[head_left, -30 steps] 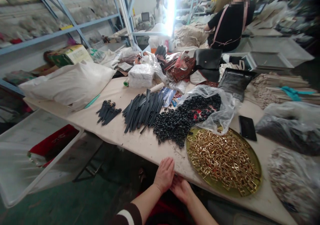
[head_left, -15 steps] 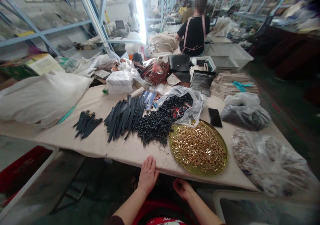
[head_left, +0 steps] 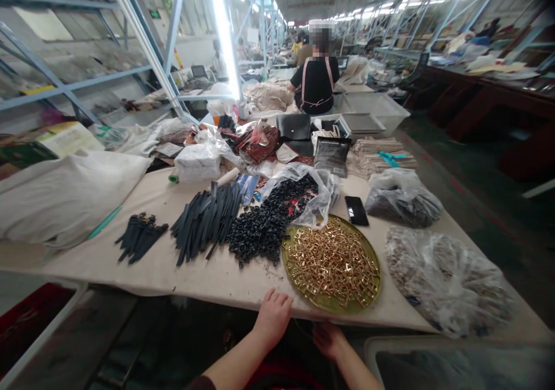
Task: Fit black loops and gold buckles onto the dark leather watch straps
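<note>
At the table's front edge, my left hand (head_left: pixel 274 319) rests with slightly bent fingers and nothing visible in it. Lower and to the right, my right hand (head_left: pixel 328 339) is in shadow beneath the edge; its fingers are too dim to read. Just beyond my hands, a round yellow-green tray (head_left: pixel 288 274) bears a heap of small gold metal pieces (head_left: pixel 336 257). Beside it on the left lie many small black rings (head_left: pixel 258 234), partly within a clear plastic bag (head_left: pixel 327 190). Farther left are long black strips (head_left: pixel 206 219) and a smaller bundle of black strips (head_left: pixel 139 236).
A black phone (head_left: pixel 356 210) lies behind the tray. Plastic bags of material (head_left: pixel 448 280) cover the table's right side. A white cloth-like sack (head_left: pixel 65 193) is at the left. A grey bin (head_left: pixel 377 346) stands below right. A person (head_left: pixel 318 83) sits farther back.
The view has tilted upward and shifted right. My left hand has moved right along the table edge, its fingers now more bent. My right hand is now deeper in shadow under the edge.
</note>
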The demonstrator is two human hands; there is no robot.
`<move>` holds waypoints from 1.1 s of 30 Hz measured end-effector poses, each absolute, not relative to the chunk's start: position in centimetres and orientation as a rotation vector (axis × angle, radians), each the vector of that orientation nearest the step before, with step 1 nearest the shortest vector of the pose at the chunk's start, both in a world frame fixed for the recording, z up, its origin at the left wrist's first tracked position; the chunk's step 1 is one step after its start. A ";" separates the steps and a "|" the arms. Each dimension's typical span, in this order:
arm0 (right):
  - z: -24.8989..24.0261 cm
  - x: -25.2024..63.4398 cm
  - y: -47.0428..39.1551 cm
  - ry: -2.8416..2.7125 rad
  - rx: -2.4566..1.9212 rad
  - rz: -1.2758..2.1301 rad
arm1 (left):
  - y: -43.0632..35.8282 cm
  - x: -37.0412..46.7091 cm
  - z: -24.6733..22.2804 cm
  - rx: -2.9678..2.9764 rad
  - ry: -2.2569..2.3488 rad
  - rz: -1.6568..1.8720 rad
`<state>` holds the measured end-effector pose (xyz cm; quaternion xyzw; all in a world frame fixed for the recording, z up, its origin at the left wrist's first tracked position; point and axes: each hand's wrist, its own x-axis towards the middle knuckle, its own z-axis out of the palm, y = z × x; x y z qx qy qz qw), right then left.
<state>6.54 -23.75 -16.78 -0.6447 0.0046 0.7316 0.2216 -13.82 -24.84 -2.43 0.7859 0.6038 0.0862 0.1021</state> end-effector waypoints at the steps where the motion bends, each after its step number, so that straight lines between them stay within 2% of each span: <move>1: -16.4 6.3 -24.1 0.014 -1.760 2.048 | -24.2 -13.4 -2.2 2.329 1.772 0.252; 6: -13.5 6.1 -25.8 -0.164 -1.687 2.133 | -19.3 -13.1 -1.1 2.392 1.770 0.231; 11: -9.6 7.0 -25.1 -0.662 -1.667 2.108 | -13.7 -14.2 0.2 2.404 1.823 0.203; 14: -6.8 8.7 -21.4 -1.025 -1.607 1.763 | -12.7 -13.2 0.4 2.398 1.792 0.210; 16: -5.2 10.5 -17.5 -1.325 -1.595 1.337 | -13.2 -11.9 0.5 2.393 1.753 0.226; 18: -4.2 12.6 -13.1 -1.449 -1.606 1.087 | -14.2 -10.9 0.7 2.387 1.718 0.251; 22: -4.7 15.3 -4.5 -1.659 -1.610 0.813 | -17.0 -11.1 1.2 2.378 1.673 0.284; 26: -6.9 14.3 2.1 -1.822 -1.569 0.766 | -20.0 -13.5 1.1 2.287 1.704 0.375; 33: -8.6 10.6 4.1 -1.979 -1.547 0.753 | -22.7 -16.5 0.2 2.195 1.771 0.425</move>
